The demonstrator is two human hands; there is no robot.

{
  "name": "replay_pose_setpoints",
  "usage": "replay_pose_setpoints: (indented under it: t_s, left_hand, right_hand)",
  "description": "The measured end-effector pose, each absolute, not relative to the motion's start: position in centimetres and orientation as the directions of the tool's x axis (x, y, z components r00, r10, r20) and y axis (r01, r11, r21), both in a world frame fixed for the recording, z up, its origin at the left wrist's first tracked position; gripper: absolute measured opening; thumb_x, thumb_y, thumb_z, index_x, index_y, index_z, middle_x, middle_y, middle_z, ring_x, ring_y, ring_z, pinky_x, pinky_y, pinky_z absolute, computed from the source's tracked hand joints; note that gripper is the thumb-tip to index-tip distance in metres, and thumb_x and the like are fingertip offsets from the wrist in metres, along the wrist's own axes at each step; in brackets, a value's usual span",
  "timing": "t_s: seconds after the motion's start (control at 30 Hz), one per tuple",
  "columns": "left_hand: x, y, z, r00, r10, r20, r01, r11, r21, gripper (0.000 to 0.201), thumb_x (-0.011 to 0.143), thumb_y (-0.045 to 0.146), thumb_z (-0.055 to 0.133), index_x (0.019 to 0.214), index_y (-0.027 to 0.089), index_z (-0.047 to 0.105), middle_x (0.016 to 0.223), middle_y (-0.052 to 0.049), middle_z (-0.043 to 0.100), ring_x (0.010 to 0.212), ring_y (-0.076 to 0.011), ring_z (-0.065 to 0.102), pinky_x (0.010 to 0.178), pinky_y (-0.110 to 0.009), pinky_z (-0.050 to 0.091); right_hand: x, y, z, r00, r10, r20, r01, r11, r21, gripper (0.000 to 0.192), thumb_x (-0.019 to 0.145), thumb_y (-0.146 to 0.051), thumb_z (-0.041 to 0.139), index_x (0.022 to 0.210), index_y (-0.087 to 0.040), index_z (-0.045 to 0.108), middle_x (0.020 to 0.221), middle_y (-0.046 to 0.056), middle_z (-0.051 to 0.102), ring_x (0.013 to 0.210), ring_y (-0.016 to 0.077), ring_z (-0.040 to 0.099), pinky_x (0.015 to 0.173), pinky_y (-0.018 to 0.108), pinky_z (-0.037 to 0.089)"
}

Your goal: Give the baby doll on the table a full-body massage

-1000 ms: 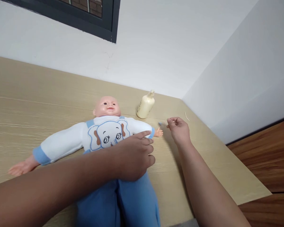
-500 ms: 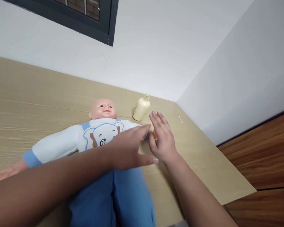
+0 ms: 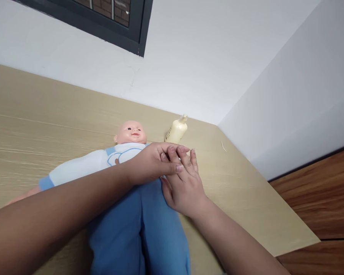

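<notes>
Over the doll's right-hand side as I see it, my two hands meet. My left hand [image 3: 150, 162] is closed round the fingers of my right hand, its thumb lying across them. My right hand [image 3: 186, 189] has its fingers stretched and slightly apart, back towards me, holding nothing visible. Beneath them lies a baby doll [image 3: 131, 132] on its back, in a white top with a blue-outlined animal print and blue trousers [image 3: 160, 225]. My hands cover part of its chest and its nearer-right arm. Just behind my hands stands a cream pump bottle [image 3: 177, 130], its base hidden.
The light wood table [image 3: 243, 191] meets a white wall [image 3: 189, 68] at the back. A thin pale stick or string [image 3: 223, 146] lies at the right. Brown wood-grain panels [image 3: 318, 191] stand beyond the table's right edge. A dark-framed window [image 3: 134, 34] is above.
My hands were apart, the left reaching towards the right. Now they touch, with my left hand closed round the fingers of my right. The view has shifted slightly.
</notes>
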State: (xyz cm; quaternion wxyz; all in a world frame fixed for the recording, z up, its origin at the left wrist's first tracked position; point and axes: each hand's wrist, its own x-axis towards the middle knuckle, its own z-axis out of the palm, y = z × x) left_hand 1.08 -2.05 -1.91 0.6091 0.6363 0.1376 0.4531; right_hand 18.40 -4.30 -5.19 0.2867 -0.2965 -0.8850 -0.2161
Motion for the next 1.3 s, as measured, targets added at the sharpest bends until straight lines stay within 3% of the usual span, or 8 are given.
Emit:
replay_pose_setpoints:
  t_s: [0.3,0.53,0.87,1.03,1.17,1.3]
  left_hand:
    - [0.8,-2.0,-1.4,0.649,0.671,0.359,-0.398,-0.103,0.912,0.04,0.087,0.028,0.073,0.123,0.011,0.067,0.132,-0.019,0.067,0.126,-0.031,0.061,0.112,-0.051,0.045]
    - [0.8,-1.9,-1.6,0.671,0.679,0.298,-0.444,0.046,0.895,0.043,0.081,0.025,0.079,0.12,0.013,0.069,0.127,-0.019,0.07,0.127,-0.0328,0.06,0.109,-0.051,0.047]
    - [0.9,-1.7,-1.8,0.652,0.707,0.272,-0.436,0.058,0.898,0.047,0.077,0.025,0.081,0.121,0.011,0.069,0.124,-0.022,0.071,0.12,-0.034,0.065,0.107,-0.053,0.048]
    - [0.9,-1.8,-1.9,0.622,0.738,0.264,-0.423,0.032,0.906,0.047,0.076,0.025,0.081,0.119,0.012,0.068,0.116,-0.018,0.073,0.111,-0.0306,0.069,0.098,-0.047,0.054]
    - [0.8,-1.8,-2.3,0.525,0.825,0.206,-0.367,0.001,0.93,0.05,0.073,0.023,0.083,0.119,0.014,0.066,0.107,-0.012,0.075,0.1,-0.0244,0.071,0.089,-0.04,0.056]
    - [0.9,-1.7,-2.4,0.447,0.88,0.157,-0.327,-0.003,0.945,0.048,0.072,0.024,0.084,0.115,0.015,0.067,0.099,-0.008,0.074,0.094,-0.0194,0.07,0.085,-0.033,0.054]
  right_hand:
    - [18.4,-4.3,-5.3,-0.669,0.394,0.631,0.653,0.717,0.245,0.08,0.089,-0.019,0.054,0.161,-0.023,0.02,0.163,0.005,0.035,0.157,0.0275,0.012,0.126,0.06,0.015]
    - [18.3,-4.4,-5.1,-0.693,0.432,0.578,0.654,0.714,0.249,0.067,0.085,-0.017,0.056,0.151,-0.024,0.044,0.163,0.004,0.035,0.157,0.0282,0.009,0.127,0.059,0.013]
    - [18.5,-4.5,-4.4,-0.699,0.442,0.563,0.641,0.735,0.22,0.051,0.087,-0.018,0.055,0.138,-0.021,0.058,0.158,0.007,0.043,0.157,0.0265,0.012,0.126,0.056,0.019]
    - [18.6,-4.6,-4.1,-0.676,0.414,0.61,0.622,0.765,0.17,0.042,0.088,-0.019,0.053,0.127,-0.023,0.067,0.151,0.005,0.052,0.154,0.0265,0.023,0.125,0.05,0.028]
    - [18.9,-4.5,-3.9,-0.613,0.354,0.706,0.596,0.795,0.119,0.034,0.085,-0.019,0.057,0.115,-0.026,0.073,0.13,0.004,0.069,0.144,0.0268,0.042,0.116,0.044,0.042]
    - [19.1,-4.1,-3.9,-0.561,0.334,0.757,0.582,0.81,0.074,0.027,0.085,-0.019,0.061,0.107,-0.026,0.073,0.114,0.003,0.075,0.127,0.0265,0.057,0.104,0.043,0.05]
